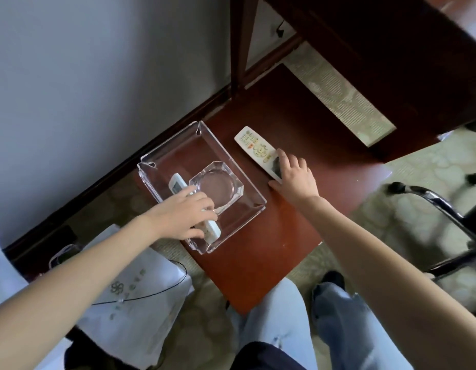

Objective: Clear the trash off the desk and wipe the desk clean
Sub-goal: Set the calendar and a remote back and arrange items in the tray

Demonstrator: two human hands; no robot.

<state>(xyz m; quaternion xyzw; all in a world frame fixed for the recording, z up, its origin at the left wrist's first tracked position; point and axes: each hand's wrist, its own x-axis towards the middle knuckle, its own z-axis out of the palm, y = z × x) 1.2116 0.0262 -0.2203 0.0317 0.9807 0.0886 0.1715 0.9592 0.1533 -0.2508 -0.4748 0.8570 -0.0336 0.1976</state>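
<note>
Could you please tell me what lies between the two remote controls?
The head view shows the glass ashtray and the side wall of the clear tray, then bare desk.

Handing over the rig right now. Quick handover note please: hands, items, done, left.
Left hand grips the small remote, which lies in the clear tray beside the glass ashtray.
Right hand rests on the near end of the long remote, which lies on the desk right of the tray; grip unclear.
Done: no loose trash shows on the desk; a white bag stands beside it at left.
Left: probably clear the remotes and tray off, then wipe. No cloth in view.
</note>
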